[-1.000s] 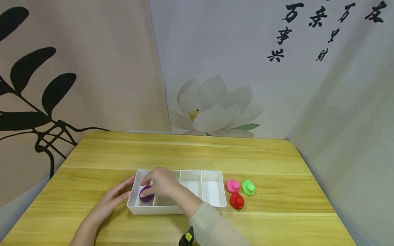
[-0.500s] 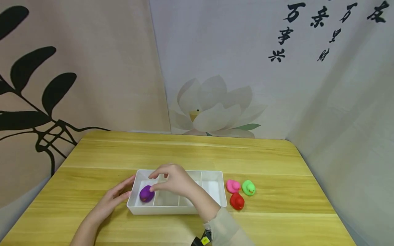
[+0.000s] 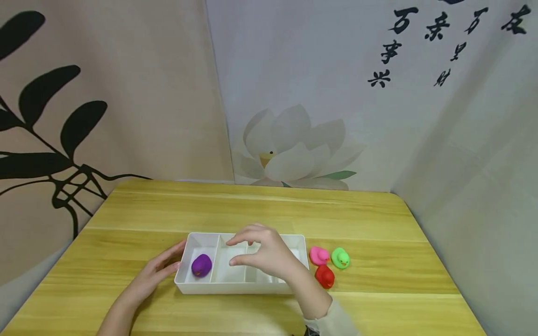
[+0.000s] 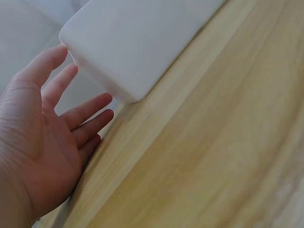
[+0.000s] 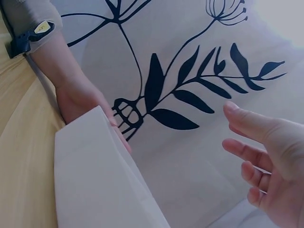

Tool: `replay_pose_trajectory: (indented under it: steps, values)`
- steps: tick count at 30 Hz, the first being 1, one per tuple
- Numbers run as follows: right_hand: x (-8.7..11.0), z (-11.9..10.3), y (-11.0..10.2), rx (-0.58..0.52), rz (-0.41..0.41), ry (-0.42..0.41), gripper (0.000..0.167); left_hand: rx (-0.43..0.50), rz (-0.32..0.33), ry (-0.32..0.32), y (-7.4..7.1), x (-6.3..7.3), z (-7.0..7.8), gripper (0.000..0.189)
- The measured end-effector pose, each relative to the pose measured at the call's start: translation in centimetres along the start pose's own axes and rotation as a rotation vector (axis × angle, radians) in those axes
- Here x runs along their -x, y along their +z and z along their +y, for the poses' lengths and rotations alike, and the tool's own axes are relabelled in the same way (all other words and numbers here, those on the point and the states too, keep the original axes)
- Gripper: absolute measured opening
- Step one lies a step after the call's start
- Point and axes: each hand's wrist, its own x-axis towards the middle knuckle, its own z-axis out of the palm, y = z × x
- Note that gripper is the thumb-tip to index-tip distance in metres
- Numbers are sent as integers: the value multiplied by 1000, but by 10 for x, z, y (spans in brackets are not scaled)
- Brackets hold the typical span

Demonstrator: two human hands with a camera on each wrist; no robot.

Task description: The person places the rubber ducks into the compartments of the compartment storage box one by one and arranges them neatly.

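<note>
A white divided box (image 3: 227, 288) stands on the table, and a purple rubber duck (image 3: 201, 265) sits in its leftmost compartment. At the box's left end, my left hand (image 3: 153, 272) rests its extended fingertips against the end wall; the left wrist view shows the fingers (image 4: 88, 111) spread along that white wall. My right hand (image 3: 262, 252) hovers over the middle compartments with thumb and fingers apart, nothing between them. In the right wrist view the same right hand (image 5: 273, 161) is beside the box (image 5: 99, 175), its fingers loosely bent.
Right of the box, a pink duck (image 3: 319, 255), a green duck (image 3: 340, 257) and a red duck (image 3: 325, 276) stand close together on the wooden table (image 3: 260, 210). Behind the table hangs a printed cloth (image 3: 302, 70). Dividers (image 3: 215, 259) split the box crosswise.
My right hand has let go of the purple duck in the left compartment and moved right above the box, fingers spreading. The left hand stays at the box's end.
</note>
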Motion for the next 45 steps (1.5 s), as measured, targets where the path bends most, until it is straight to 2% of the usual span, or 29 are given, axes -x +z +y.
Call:
replay_pose_trajectory:
  steps: [8, 17, 23, 30, 39, 45]
  values:
    - [35, 6, -24, -10, 69, -32, 32, 4, 11, -56, 0, -1, -4, 50]
    - [73, 13, -55, 48, 130, 8, 34, -2, 10, -43, 0, -2, -4, 50]
    - [96, 21, -70, 75, 167, -3, 33, 6, 7, -18, 0, -3, -3, 49]
    - [123, 40, -82, 85, 188, 74, 34, -9, 13, -53, -1, -3, -4, 49]
    - [150, 60, -94, 123, 203, 57, 43, 2, -1, -16, -1, -2, -4, 50]
    - [156, 52, -99, 123, 195, 45, 43, 6, 5, -18, -3, -1, -3, 49]
